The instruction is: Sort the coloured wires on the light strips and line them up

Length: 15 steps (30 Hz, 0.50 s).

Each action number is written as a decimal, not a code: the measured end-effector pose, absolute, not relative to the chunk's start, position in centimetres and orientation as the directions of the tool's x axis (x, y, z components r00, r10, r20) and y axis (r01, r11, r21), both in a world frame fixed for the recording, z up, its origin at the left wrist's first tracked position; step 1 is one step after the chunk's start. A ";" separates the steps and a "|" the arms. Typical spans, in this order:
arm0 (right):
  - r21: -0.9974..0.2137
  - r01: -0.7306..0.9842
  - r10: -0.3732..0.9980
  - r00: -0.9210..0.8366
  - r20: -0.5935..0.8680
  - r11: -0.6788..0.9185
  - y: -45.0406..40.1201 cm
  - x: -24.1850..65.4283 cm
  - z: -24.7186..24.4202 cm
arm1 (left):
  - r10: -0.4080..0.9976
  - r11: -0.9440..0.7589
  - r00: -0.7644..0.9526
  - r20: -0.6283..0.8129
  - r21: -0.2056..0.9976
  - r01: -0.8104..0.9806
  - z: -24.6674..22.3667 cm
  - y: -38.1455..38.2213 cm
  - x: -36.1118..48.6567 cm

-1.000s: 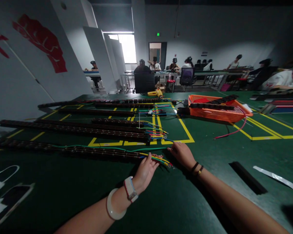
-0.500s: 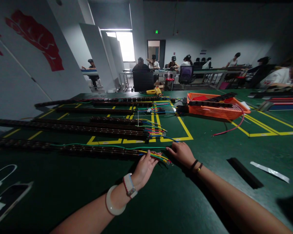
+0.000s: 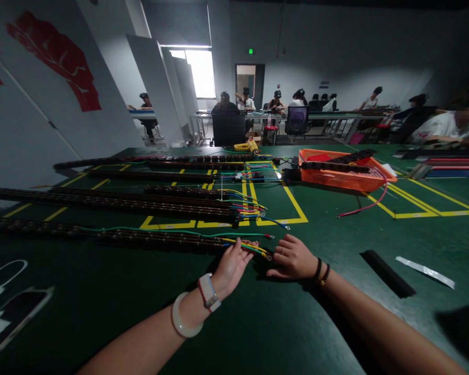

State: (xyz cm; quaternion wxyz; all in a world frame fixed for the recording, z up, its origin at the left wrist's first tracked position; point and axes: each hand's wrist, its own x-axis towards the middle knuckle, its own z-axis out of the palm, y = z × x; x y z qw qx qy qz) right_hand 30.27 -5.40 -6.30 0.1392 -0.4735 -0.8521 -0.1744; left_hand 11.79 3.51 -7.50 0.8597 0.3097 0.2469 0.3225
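My left hand [image 3: 233,264] is closed lightly around a bundle of yellow, green and blue wires [image 3: 261,251], thumb on top. These wires come out of the end of the nearest long black wrapped harness [image 3: 156,238]. A ring terminal [image 3: 269,257] shows at their tips. Just right of the tips, my right hand [image 3: 296,257] has its thumb spread away from the bent fingers, and nothing shows in it. A long green wire [image 3: 226,234] with a red-sleeved ring terminal lies loose along the harness, above my left hand.
More black harnesses [image 3: 140,204] with coloured wire ends lie behind on the green table. Further back are an orange basket [image 3: 344,179] and a yellow heat gun [image 3: 250,146]. At right lie a black strip [image 3: 386,273] and a white strip [image 3: 425,272]. People sit at far tables.
My right hand has let go of the long green wire's end and come down and slightly right, beside the bundle's tips. My left hand has stayed on the bundle.
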 end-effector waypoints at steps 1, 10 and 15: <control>0.169 0.836 0.744 -0.544 0.389 0.522 -5.3 30.3 -6.4 | 0.708 0.605 0.667 -0.232 0.686 -0.403 -7.5 3.5 11.8; 0.040 0.864 0.712 -0.439 0.548 0.501 -5.3 31.1 -6.8 | 0.703 0.611 0.671 -0.234 0.682 -0.402 -7.0 3.3 11.7; -0.188 0.926 0.785 -0.156 0.599 0.328 -4.6 31.7 -7.2 | 0.706 0.578 0.680 -0.199 0.716 -0.391 -7.3 3.4 11.6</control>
